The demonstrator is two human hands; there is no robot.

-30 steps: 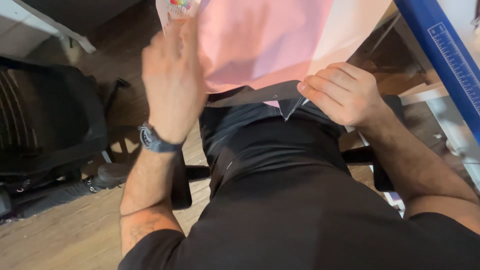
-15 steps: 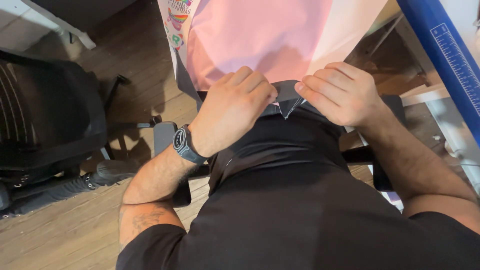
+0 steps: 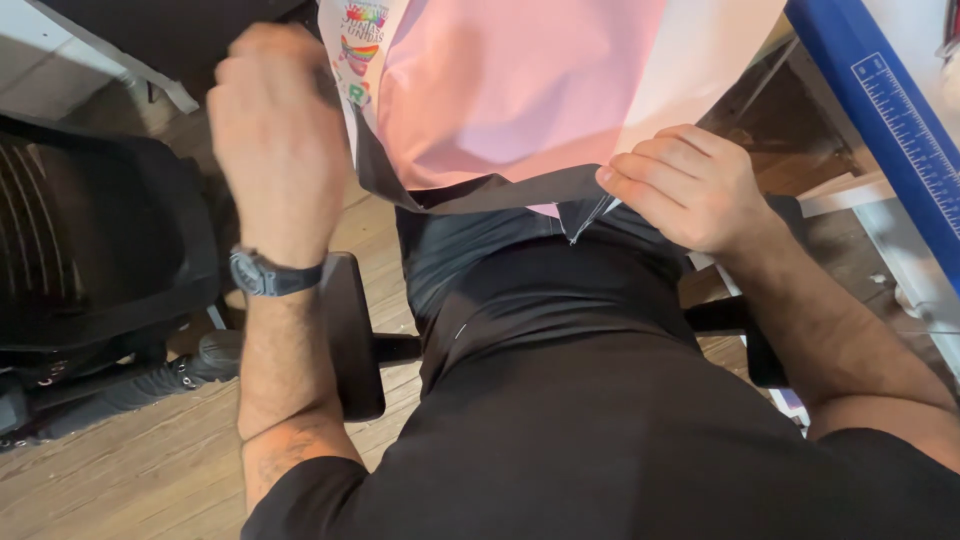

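Black office chair (image 3: 90, 250) left; blue ruler-edged table (image 3: 890, 130) right.

I see a pink sheet (image 3: 510, 90) hanging down off the tabletop edge over the lap, tilted, its flat face toward me. It is pale pink across the middle and whiter toward the right side. A strip of rainbow-coloured print (image 3: 352, 50) runs down its left border. A dark grey film (image 3: 480, 192) lines the lower edge, peeled back in a band, and ends in a small pointed corner at the lower right, pinched at the fingertips there.
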